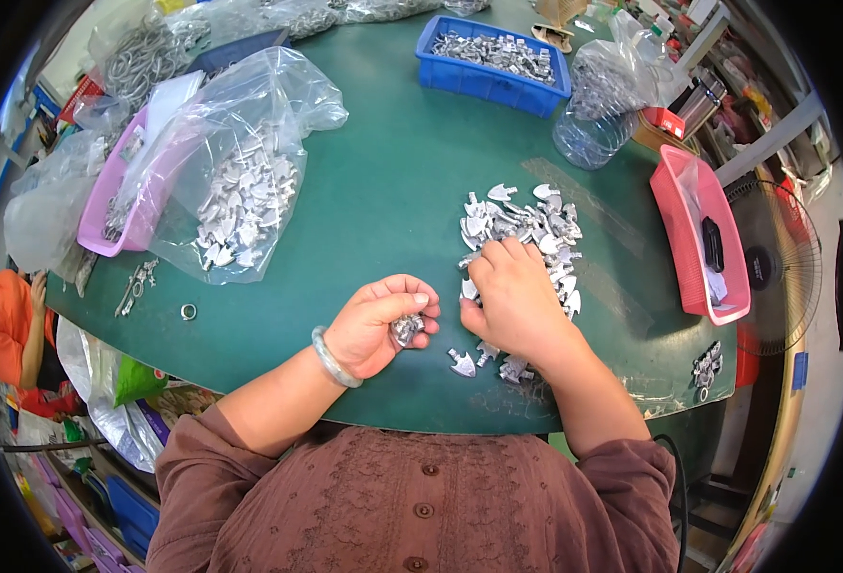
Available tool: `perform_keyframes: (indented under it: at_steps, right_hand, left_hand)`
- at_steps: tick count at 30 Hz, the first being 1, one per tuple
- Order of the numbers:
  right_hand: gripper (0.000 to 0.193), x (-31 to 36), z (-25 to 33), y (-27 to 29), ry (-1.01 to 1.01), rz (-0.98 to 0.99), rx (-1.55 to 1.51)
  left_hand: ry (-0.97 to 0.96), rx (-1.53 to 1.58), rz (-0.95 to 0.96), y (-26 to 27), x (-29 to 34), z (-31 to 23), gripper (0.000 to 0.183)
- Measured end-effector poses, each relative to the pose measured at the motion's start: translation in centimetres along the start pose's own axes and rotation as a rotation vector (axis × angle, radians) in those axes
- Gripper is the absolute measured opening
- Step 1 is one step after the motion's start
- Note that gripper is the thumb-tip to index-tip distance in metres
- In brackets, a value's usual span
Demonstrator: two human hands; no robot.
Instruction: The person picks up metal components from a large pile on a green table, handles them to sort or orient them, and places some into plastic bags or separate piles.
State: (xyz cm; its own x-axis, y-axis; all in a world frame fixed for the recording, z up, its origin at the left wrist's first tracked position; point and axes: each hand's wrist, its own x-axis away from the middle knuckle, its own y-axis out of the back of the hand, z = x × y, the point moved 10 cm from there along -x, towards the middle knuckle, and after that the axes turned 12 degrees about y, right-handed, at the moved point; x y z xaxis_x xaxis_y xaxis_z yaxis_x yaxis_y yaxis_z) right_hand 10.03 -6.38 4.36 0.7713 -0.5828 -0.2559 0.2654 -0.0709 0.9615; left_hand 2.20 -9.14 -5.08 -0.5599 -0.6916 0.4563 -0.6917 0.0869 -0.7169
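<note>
Small silver metal parts [406, 328] clutched in curled left hand [380, 325] at frame centre, right hand [510, 298] just beside, fingers bent down onto loose pile of metal pieces [534, 227] on green table [393, 181], clear bag of parts [240, 186] upper left, blue tray [491, 78] top, pink basket [703, 239] right.

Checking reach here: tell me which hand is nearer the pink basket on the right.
Right. The right hand rests on the loose metal parts, closer to the pink basket; the left hand sits farther left.
</note>
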Motion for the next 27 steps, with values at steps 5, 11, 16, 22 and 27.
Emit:
perform_keyframes:
  at_steps: [5, 11, 16, 22, 27]
  right_hand:
    - [0.016, 0.2, 1.4, -0.5, 0.07, 0.032, 0.116]
    - [0.017, 0.2, 2.5, -0.8, 0.17, 0.067, 0.169]
    - [0.02, -0.1, 1.5, -0.2, 0.045, -0.036, 0.106]
    - [0.01, -0.2, 1.0, -1.0, 0.036, -0.03, 0.074]
    - [0.014, 0.9, -2.4, -0.6, -0.232, -0.181, -0.621]
  left_hand:
    - [0.002, -0.059, -0.017, -0.2, 0.1, -0.1, 0.009]
    - [-0.023, -0.05, -0.025, 0.1, 0.2, -0.2, 0.01]
    - [-0.03, -0.042, -0.031, 0.2, 0.3, -0.4, 0.009]
    - [-0.03, -0.034, -0.041, 0.3, 0.4, -0.6, 0.009]
    - [-0.025, -0.057, -0.075, 0.3, 0.5, -0.5, 0.009]
